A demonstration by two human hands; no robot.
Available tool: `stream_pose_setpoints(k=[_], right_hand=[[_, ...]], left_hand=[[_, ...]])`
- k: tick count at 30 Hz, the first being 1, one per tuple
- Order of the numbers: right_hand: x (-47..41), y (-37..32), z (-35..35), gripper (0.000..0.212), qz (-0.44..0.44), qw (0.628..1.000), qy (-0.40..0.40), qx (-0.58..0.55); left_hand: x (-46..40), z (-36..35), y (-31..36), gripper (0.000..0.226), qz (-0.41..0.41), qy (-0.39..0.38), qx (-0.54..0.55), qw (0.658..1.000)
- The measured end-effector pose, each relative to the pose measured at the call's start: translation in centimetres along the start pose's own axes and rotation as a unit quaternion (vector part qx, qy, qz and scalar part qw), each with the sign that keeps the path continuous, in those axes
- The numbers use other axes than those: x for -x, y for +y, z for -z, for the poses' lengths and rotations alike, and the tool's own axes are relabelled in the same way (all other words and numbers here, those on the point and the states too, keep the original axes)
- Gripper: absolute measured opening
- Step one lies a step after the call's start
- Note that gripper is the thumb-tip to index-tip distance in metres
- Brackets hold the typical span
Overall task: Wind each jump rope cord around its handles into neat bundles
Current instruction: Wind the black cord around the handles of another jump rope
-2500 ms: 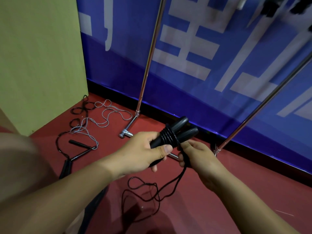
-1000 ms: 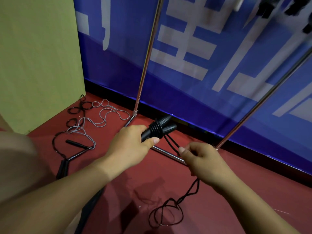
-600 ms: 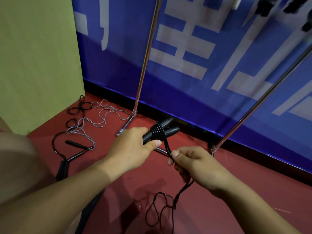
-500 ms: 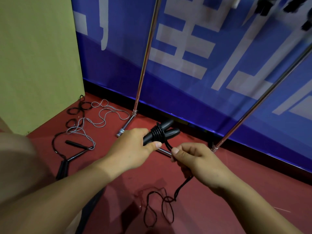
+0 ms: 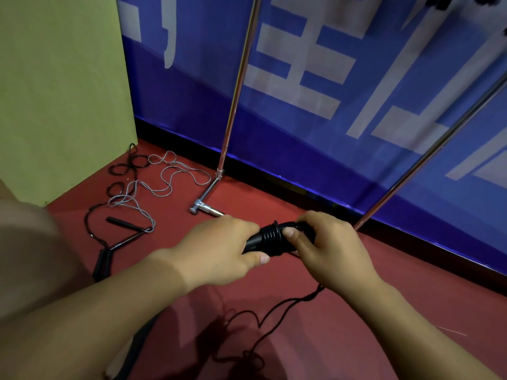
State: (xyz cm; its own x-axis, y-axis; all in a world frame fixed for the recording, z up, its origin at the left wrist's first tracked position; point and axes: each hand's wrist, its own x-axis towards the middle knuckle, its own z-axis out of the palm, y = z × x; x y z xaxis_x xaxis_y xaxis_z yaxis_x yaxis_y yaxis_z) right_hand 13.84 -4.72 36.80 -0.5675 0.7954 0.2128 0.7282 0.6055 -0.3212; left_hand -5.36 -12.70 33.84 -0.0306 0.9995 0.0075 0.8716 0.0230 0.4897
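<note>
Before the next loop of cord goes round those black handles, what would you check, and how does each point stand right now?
1. Left hand grips the handles: ok.
2. Right hand holds the cord at the coils: ok.
3. Coils lie side by side, neat: ok.
4. Loose cord free of tangles: not ok, it bunches on the floor near the bottom edge.
5. Cord's free end found: cannot tell.
6. Other ropes clear of this one: ok, they lie apart to the left.

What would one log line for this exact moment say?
left hand: grips black handles | right hand: presses cord coils | loose cord: trails to floor | other ropes: unwound, floor left
</note>
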Motion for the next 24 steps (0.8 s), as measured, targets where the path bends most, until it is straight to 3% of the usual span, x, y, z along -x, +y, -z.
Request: stream_pose_setpoints(k=[3,9,13,17,24], right_hand=[[-0.2,0.4,0.4,0.031,0.0,1.0,0.022,0.017],[-0.3,0.5,0.5,0.026,0.035,0.997,0.0,-0.063],[-0.4,0.3,1.0,0.028,-0.02,0.985,-0.048,-0.162],[-0.8,1.0,1.8,0.031,-0.048,0.914,-0.144,-0.376],[-0.7,2.4,0.8,0.039,-0.06,0.773,-0.263,-0.574]], left_hand=[[0.5,0.2,0.2,0.039,0.0,0.006,-0.024,1.0],[1.0,0.8,0.8,0.038,-0.022,-0.029,-0.033,0.999],[1.0,0.7,0.8,0.036,-0.033,-0.065,0.015,0.997],[1.1,0.6,1.1,0.036,-0.057,-0.105,0.117,0.986],[1.8,1.2,2.1,0.022,-0.079,-0.193,0.295,0.933]])
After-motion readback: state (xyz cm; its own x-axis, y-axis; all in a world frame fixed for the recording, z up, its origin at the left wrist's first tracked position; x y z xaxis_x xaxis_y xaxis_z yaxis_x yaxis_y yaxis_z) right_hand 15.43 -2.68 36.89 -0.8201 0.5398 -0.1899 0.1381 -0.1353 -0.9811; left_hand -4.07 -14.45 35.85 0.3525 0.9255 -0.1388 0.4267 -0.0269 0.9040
